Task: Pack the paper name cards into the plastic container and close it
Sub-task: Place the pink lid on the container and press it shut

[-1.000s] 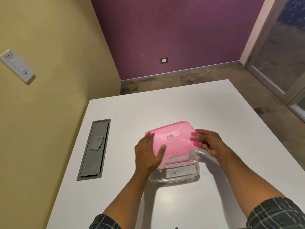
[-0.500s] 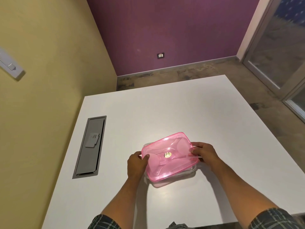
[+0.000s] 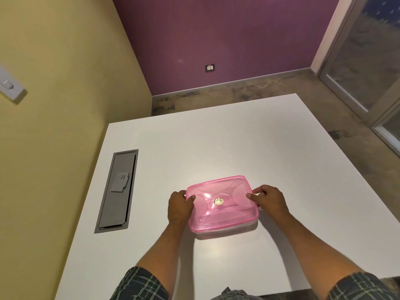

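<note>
Fingers (image 3: 253, 195) of both hands curl over opposite short edges of the lid, thumbs on top, the rest wrapped down the sides.

Table (image 3: 216, 144): white, under the hands and stretching well beyond them.
Hatch (image 3: 116, 189): grey, recessed, well to the left of the left hand (image 3: 178, 205).
Lid (image 3: 221, 202): pink, translucent, lying level between the two hands and covering the box.
Box (image 3: 229, 230): clear, only a thin strip showing beneath the lid's near edge, just nearer than the fingers.
Right hand (image 3: 269, 200): gripping the lid's right edge.
Cards: hidden by the lid; presumably inside the box.

Step in hand: closing, near the end. Whether the rim has snapped shut cannot be told. Next move likely calls for firm downward pressure around all edges.
</note>
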Demonstrator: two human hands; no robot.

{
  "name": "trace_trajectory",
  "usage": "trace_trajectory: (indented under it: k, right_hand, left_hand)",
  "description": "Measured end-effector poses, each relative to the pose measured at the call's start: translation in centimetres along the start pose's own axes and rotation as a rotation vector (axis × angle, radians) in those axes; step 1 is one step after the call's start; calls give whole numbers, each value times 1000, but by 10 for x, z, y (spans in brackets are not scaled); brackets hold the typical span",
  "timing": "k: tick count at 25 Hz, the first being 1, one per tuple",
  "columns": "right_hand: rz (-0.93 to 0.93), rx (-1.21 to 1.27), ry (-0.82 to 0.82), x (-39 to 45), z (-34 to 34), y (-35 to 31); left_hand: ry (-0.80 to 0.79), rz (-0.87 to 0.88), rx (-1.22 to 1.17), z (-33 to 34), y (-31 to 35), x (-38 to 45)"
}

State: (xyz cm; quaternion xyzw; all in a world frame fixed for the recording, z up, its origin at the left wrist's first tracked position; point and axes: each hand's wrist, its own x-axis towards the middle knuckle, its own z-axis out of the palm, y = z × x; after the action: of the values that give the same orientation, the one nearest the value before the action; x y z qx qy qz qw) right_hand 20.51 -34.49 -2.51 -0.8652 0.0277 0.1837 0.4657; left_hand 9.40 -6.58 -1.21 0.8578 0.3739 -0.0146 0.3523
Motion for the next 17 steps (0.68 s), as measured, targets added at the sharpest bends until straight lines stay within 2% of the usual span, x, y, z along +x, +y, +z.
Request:
trace_trajectory:
  k: [5,12,15,17]
  right_hand:
    - [70,39,-134,4,-8,8]
    - [278,-14,-610,10,-20,12]
    - [308,6,-648,7,-21,19]
    - [305,32,-637,4,-20,21]
  left_hand:
    - [-42,-64,-78,2,-2,7]
    - [-109,-135,-182,4,-16,10]
    - [-264,-185,-224,-9,-18,8]
    - [-492,-228,-192,-23,-21,6]
